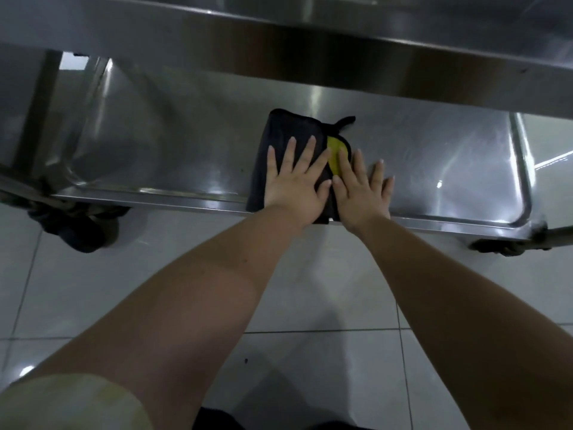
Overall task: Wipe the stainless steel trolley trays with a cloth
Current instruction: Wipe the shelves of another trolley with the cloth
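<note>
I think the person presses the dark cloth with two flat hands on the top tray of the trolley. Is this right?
Not quite: the head view shows the dark cloth on the lower tray, beneath the upper tray. The left hand and right hand do press it with flat fingers.

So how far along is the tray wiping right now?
Done: hard to judge; no clearly wiped patch shows. In hand: left hand lies flat on the dark cloth on the lower tray, right hand flat across its right edge. Left: probably that tray either side of the cloth.
</note>
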A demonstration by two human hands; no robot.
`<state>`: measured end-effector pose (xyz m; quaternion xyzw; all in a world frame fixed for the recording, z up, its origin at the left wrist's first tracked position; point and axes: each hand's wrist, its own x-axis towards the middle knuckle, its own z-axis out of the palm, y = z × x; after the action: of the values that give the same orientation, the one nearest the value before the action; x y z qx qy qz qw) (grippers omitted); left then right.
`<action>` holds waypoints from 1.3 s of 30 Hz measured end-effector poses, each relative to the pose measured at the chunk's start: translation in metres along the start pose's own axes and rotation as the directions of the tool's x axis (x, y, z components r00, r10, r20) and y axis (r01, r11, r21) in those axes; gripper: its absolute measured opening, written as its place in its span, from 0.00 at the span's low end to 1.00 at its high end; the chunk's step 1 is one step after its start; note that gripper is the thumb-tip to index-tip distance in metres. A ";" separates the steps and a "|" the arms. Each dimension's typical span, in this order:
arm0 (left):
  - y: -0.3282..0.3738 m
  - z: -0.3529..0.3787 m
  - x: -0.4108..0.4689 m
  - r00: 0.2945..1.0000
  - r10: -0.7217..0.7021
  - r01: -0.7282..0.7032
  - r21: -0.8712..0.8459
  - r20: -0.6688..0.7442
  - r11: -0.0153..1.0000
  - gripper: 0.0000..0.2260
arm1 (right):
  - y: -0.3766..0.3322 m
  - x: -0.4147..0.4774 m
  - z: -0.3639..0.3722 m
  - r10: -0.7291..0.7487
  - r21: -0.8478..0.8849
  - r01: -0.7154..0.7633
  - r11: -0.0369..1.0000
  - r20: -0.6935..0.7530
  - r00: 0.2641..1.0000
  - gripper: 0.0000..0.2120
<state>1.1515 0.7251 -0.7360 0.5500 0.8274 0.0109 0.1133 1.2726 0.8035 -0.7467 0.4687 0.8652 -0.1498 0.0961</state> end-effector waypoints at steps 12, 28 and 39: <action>-0.114 -0.012 0.000 0.974 -0.225 0.225 0.027 0.021 0.974 0.25 | -0.007 0.006 0.003 -0.097 -0.211 0.087 0.974 -0.040 0.994 0.27; -0.084 -0.007 0.013 0.987 -0.137 0.135 -0.032 -0.082 0.990 0.24 | -0.008 0.006 0.004 -0.085 -0.161 0.079 0.984 -0.029 0.996 0.29; -0.088 -0.004 0.007 0.986 -0.127 0.129 0.006 -0.108 0.992 0.25 | -0.068 0.018 0.007 0.040 -0.080 -0.045 0.996 -0.065 0.997 0.26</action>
<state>1.0679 0.6974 -0.7456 0.4951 0.8659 0.0277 0.0656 1.2059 0.7803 -0.7473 0.4872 0.8631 -0.0974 0.0909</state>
